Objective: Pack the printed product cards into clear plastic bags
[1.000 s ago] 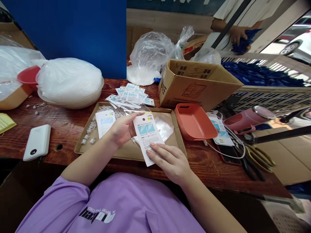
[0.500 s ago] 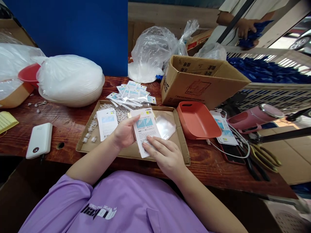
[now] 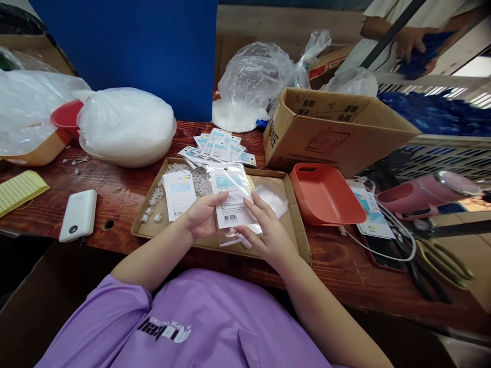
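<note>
Head view: 2 hands, left hand [image 3: 201, 219] and right hand [image 3: 268, 236], now pinch the clear plastic packet with a white printed card [image 3: 231, 197], lifted higher than before, over the shallow brown cardboard tray's [image 3: 295, 225] front edge.

The print on the card packet [image 3: 231, 197] is too small to read, and the left hand [image 3: 201, 219] covers its lower left corner. The co-worker [image 3: 406, 25] is cut off by the top edge. The scissors [image 3: 441, 263] on the surface [image 3: 115, 189] are blurred. What fills the white bag [image 3: 126, 122] cannot be told.
</note>
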`<state>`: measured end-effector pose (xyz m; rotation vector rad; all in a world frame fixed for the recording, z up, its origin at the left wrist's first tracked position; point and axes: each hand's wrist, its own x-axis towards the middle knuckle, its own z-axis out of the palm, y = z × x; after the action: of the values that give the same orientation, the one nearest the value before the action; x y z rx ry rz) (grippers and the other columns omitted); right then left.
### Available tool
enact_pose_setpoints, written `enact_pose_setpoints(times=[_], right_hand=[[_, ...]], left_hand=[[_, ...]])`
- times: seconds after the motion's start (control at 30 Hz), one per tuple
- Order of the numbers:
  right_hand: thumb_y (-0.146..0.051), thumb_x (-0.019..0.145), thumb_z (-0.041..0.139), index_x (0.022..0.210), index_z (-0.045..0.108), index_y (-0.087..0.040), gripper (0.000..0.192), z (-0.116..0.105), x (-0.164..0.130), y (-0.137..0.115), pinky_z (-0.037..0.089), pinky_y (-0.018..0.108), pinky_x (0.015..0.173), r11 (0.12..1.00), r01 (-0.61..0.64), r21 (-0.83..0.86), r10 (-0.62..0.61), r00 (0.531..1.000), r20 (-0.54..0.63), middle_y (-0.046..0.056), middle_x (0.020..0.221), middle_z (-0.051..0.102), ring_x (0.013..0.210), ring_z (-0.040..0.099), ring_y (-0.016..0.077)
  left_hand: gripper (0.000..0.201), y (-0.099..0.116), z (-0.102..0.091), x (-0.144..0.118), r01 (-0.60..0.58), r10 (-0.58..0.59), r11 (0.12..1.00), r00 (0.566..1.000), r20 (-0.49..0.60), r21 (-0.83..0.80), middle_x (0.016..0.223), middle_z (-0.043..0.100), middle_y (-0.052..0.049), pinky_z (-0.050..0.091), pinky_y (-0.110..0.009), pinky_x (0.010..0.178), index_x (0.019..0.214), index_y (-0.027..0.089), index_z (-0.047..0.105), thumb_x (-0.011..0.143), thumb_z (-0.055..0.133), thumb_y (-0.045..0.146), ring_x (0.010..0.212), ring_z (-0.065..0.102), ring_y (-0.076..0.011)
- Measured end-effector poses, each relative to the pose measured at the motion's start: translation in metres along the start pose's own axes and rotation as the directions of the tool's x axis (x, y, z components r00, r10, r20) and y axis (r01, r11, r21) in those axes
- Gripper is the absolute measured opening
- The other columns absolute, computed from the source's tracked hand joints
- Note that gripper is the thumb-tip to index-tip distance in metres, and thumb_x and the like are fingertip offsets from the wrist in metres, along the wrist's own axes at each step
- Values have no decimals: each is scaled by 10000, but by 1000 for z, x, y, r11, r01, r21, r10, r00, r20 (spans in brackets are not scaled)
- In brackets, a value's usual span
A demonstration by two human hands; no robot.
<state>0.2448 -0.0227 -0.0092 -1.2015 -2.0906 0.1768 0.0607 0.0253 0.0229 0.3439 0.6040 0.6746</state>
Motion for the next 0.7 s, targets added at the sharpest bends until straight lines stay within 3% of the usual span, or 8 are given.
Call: enact_pose_setpoints(times=[0.1,0.2,0.3,0.43,0.53,0.57,0.63,0.7], right_hand=[[-520,843,563,1438,319,-248,698,5,9,0,459,493,989,984,-134,114,129,990,50,171,1419,433,1300,439,308],[-532,838,567,1393,409,-265,636,12,16,-3,488,436,956,970,-148,193,138,988,65,126,1267,574,1180,554,268],[-567,824,563,1349,478,-233,628,24,31,1,507,409,910,966,-157,206,156,987,23,122,1170,615,1094,595,259],[-603,792,573,1344,483,-172,706,43,82,22,469,445,952,961,-215,174,213,977,30,158,1228,586,1162,546,296],[-614,784,574,1447,291,-104,883,54,129,36,446,505,962,941,-317,121,301,944,132,221,1351,493,1244,479,344],[-614,803,546,1448,282,-90,872,56,139,37,440,528,958,928,-366,67,351,921,169,240,1359,480,1250,472,360],[-571,860,485,1406,370,-89,737,62,148,29,437,539,957,930,-366,-41,364,896,254,244,1332,508,1231,495,361],[-501,892,473,1333,475,-111,589,71,141,11,431,500,992,983,-163,-81,181,907,379,215,1326,528,1229,508,328]], left_hand=[[274,-1,0,-5,17,-18,999,1000,13,48,910,729,-124,541,-381,739,1055,110,639,891,466,246,776,699,-232],[258,1,-2,-10,5,-2,996,1000,-30,89,883,728,-111,541,-407,735,1057,129,646,862,493,200,735,692,-228],[236,4,-8,-12,-51,53,997,998,-33,64,838,719,-85,529,-423,801,1022,135,660,830,527,168,714,679,-198],[188,4,-15,-13,-206,206,978,978,18,-1,957,699,-82,476,-369,921,971,155,655,814,552,159,912,664,-191],[169,8,-17,-22,-235,239,971,963,-123,50,1205,621,-103,444,-350,977,984,184,618,823,575,208,1151,573,-214],[218,11,-17,-28,-259,272,962,939,-210,87,1296,566,-96,424,-347,1005,1027,199,595,808,602,200,1224,520,-214],[418,22,-20,-42,-345,385,923,844,-374,172,1452,417,-70,373,-343,1063,1170,238,509,779,637,161,1338,399,-205],[580,37,-27,-55,-468,536,844,709,-459,263,1530,289,-60,341,-330,1089,1310,266,374,793,613,154,1392,311,-189]])
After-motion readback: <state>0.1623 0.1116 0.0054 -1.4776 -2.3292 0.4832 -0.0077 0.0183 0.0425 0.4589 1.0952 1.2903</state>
